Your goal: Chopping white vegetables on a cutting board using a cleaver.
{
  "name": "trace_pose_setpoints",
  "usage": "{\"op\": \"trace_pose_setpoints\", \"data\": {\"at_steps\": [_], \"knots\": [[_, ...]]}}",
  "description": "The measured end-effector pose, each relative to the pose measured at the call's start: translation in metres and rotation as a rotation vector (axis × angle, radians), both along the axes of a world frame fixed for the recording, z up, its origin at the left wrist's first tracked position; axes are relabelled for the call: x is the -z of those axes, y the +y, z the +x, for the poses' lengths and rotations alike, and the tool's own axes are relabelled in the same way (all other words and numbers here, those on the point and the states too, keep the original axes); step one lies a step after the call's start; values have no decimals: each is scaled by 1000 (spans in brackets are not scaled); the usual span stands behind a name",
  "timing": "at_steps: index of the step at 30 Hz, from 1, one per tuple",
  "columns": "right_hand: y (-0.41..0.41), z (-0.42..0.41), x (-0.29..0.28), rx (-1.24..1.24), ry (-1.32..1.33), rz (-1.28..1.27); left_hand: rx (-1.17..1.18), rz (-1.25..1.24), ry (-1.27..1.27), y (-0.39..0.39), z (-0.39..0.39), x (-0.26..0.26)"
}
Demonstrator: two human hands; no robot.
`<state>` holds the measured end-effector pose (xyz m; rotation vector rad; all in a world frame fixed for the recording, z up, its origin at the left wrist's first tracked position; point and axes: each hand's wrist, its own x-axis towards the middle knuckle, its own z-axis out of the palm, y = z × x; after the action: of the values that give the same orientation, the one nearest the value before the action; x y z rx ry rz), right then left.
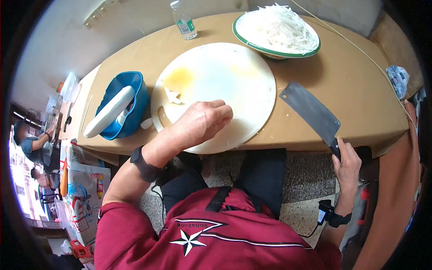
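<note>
My right hand [348, 162] grips the black handle of a cleaver [310, 111], whose broad blade lies over the table's right part, pointing away from me. Above the round white cutting board [233, 125], my left hand [206, 119] is bent with its fingers curled down; their tips are hidden, so whether they hold anything cannot be seen. White vegetable scraps [173, 96] rest on the board's left side, near a yellowish stain. Left of the board, a blue plastic basket [138, 91] holds a long peeled white radish [109, 111] that leans out over its rim.
A green-rimmed plate [236, 32] heaped with white shreds [281, 30] stands at the back right. Behind the board is a clear plastic bottle [184, 23]. A pale cable [357, 49] crosses the table's right side. People [32, 145] are at the far left.
</note>
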<state>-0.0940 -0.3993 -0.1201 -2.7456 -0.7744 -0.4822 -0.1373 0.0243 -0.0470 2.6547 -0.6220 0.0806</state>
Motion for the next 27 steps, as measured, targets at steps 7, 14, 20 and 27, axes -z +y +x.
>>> {"op": "trace_pose_setpoints", "data": {"at_steps": [7,14,20,27], "knots": [[15,-10,-7,26,20,70,-10,245,-321,18,1,24],[76,-57,-62,-144,331,386,-48,159,-380,16,-34,46],[119,-77,-92,-281,542,419,-191,-40,-458,12,-66,67],[135,-83,-109,-221,747,316,-209,-189,-523,14,-67,78]]}}
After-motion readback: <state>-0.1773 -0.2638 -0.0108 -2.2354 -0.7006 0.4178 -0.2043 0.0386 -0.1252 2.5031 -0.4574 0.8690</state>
